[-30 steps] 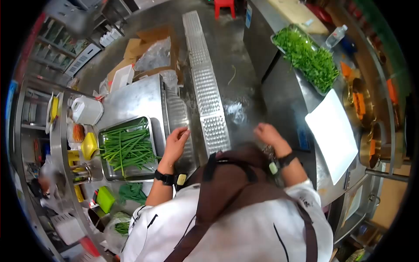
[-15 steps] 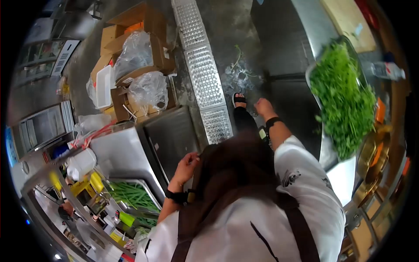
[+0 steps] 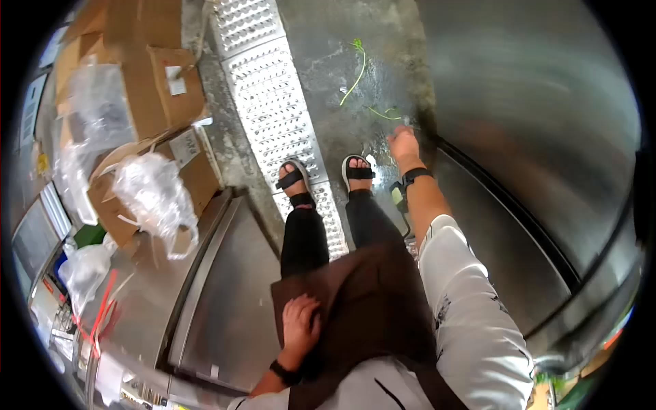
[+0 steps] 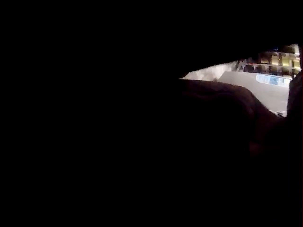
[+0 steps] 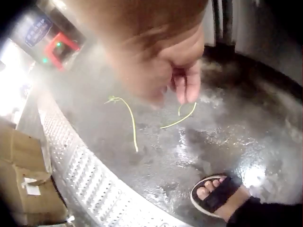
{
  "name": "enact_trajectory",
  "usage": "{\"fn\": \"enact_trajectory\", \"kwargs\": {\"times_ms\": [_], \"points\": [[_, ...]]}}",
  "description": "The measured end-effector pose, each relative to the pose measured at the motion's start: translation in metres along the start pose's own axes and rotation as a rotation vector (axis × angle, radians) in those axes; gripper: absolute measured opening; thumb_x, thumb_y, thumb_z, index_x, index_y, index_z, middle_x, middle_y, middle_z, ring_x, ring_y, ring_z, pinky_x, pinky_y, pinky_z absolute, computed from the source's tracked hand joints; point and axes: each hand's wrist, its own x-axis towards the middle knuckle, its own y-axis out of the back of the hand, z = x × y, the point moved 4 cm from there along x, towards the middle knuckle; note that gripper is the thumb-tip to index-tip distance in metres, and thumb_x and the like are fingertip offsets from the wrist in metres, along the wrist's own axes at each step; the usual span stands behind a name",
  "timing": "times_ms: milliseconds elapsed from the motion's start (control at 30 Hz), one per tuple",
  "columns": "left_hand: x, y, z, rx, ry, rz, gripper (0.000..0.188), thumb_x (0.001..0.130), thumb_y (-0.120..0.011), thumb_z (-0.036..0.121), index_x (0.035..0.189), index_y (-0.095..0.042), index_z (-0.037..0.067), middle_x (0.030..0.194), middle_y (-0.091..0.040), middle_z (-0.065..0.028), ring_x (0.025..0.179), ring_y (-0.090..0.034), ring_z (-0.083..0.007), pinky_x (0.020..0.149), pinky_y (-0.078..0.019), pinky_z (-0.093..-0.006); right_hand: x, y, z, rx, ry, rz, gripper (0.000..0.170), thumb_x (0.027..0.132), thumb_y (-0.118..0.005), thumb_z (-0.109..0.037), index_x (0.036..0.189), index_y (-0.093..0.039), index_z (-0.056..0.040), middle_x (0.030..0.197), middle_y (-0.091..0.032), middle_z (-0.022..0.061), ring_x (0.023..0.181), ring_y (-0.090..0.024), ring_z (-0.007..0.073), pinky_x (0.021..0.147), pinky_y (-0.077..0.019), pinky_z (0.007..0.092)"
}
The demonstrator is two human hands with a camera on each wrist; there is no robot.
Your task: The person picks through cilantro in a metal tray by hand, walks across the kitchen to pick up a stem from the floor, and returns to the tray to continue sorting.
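Observation:
Two thin green vegetable stems lie on the wet floor; the longer stem (image 3: 361,74) has a small leafy end. My right hand (image 3: 404,145) reaches down toward the floor, fingers loosely bent. Its fingertips (image 5: 191,92) overlap the end of the shorter stem (image 5: 177,122) in the right wrist view, with no grip on it showing. My left hand (image 3: 299,324) lies against the brown apron (image 3: 383,301), fingers loosely curled and holding nothing visible. Most of the left wrist view is dark.
A perforated metal drain cover (image 3: 270,102) runs along the floor, with sandaled feet beside and on it. Cardboard boxes (image 3: 147,82) and plastic bags (image 3: 154,198) are at the left. A steel cabinet (image 3: 519,102) stands close at the right; a steel counter (image 3: 137,307) is at the left.
The view has tipped down to the floor, and the trays of greens have left it. My right hand has lowered toward the stems; my left hand has drawn in against the apron.

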Motion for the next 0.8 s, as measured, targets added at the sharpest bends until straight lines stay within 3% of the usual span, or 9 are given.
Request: {"fn": "enact_trajectory", "kwargs": {"times_ms": [33,133,267,367,400,433,533,700,800], "points": [[0.001,0.0,-0.01,0.004,0.023,0.012,0.03,0.069,-0.061,0.0,0.098,-0.058,0.007,0.105,-0.059,-0.0085,0.109,-0.052,-0.0284,0.097,-0.0354,-0.0453,0.018,-0.013,0.004,-0.012,-0.004,-0.007,0.039,0.075,-0.068,-0.023,0.107,-0.058,-0.0035,0.116,-0.053,0.0194,0.099,-0.057,0.0356,0.085,-0.0469,0.0409],[0.011,0.007,-0.02,0.056,0.084,-0.044,0.028,0.066,-0.061,-0.001,0.092,-0.059,0.009,0.099,-0.06,-0.0057,0.103,-0.056,-0.0258,0.096,-0.0359,-0.045,0.053,-0.046,0.009,-0.033,-0.017,-0.102,0.052,0.08,-0.064,-0.019,0.125,-0.042,-0.006,0.138,-0.031,0.0174,0.109,-0.052,0.0357,0.089,-0.0463,0.0427],[0.024,0.022,-0.031,0.041,0.134,-0.144,0.026,0.065,-0.062,0.001,0.089,-0.059,0.009,0.099,-0.06,-0.0052,0.101,-0.057,-0.0254,0.095,-0.0377,-0.0459,0.087,-0.086,0.017,-0.143,0.077,0.038,0.064,0.078,-0.067,-0.017,0.133,-0.035,-0.0087,0.137,-0.032,0.0154,0.113,-0.05,0.0354,0.089,-0.0469,0.0422],[0.032,0.032,-0.033,0.006,0.008,-0.108,0.026,0.075,-0.054,0.008,0.1,-0.058,0.004,0.099,-0.061,-0.0129,0.099,-0.055,-0.0327,0.086,-0.0401,-0.0506,0.108,-0.098,0.021,-0.164,0.023,-0.002,0.066,0.078,-0.067,-0.017,0.134,-0.034,-0.0091,0.136,-0.033,0.015,0.112,-0.05,0.0351,0.089,-0.0472,0.0419],[0.036,0.036,-0.035,-0.003,0.01,-0.111,0.025,0.071,-0.055,0.004,0.096,-0.058,0.005,0.098,-0.061,-0.0127,0.099,-0.056,-0.0324,0.088,-0.0383,-0.0501,0.111,-0.101,0.023,-0.156,0.068,0.085,0.055,0.079,-0.066,-0.018,0.127,-0.039,-0.0091,0.127,-0.041,0.0154,0.105,-0.054,0.0349,0.086,-0.0484,0.0427],[0.039,0.04,-0.036,-0.01,0.014,-0.115,0.025,0.067,-0.057,0.001,0.091,-0.058,0.005,0.097,-0.061,-0.0126,0.099,-0.056,-0.032,0.09,-0.0365,-0.0497,0.112,-0.107,0.028,-0.145,0.061,0.078,0.055,0.079,-0.066,-0.018,0.127,-0.039,-0.0091,0.127,-0.041,0.0154,0.105,-0.054,0.0349,0.086,-0.0484,0.0427],[0.05,0.049,-0.034,0.004,0.009,-0.125,0.023,0.069,-0.055,0.002,0.092,-0.059,0.004,0.097,-0.061,-0.0127,0.099,-0.056,-0.032,0.09,-0.0373,-0.0498,0.109,-0.124,0.042,-0.185,0.137,0.048,0.019,0.086,-0.054,-0.019,0.099,-0.047,-0.0065,0.109,-0.05,0.0165,0.088,-0.06,0.0371,0.073,-0.0502,0.0465],[0.057,0.059,-0.04,0.001,0.003,-0.156,0.023,0.069,-0.056,0.004,0.092,-0.059,0.005,0.097,-0.061,-0.0126,0.099,-0.056,-0.0318,0.089,-0.0378,-0.0497,0.12,-0.138,0.046,-0.146,0.088,0.109,0.013,0.087,-0.047,-0.014,0.097,-0.05,-0.0062,0.101,-0.056,0.0173,0.084,-0.061,0.0372,0.074,-0.0505,0.0454],[0.062,0.062,-0.039,-0.026,0.004,-0.173,0.022,0.07,-0.057,0.005,0.092,-0.06,0.005,0.098,-0.061,-0.0123,0.099,-0.056,-0.0315,0.089,-0.0377,-0.0492,0.13,-0.134,0.05,-0.205,-0.063,0.116,0.013,0.085,-0.05,-0.016,0.092,-0.051,-0.0053,0.098,-0.058,0.0177,0.082,-0.062,0.0367,0.073,-0.0507,0.0427]]}}
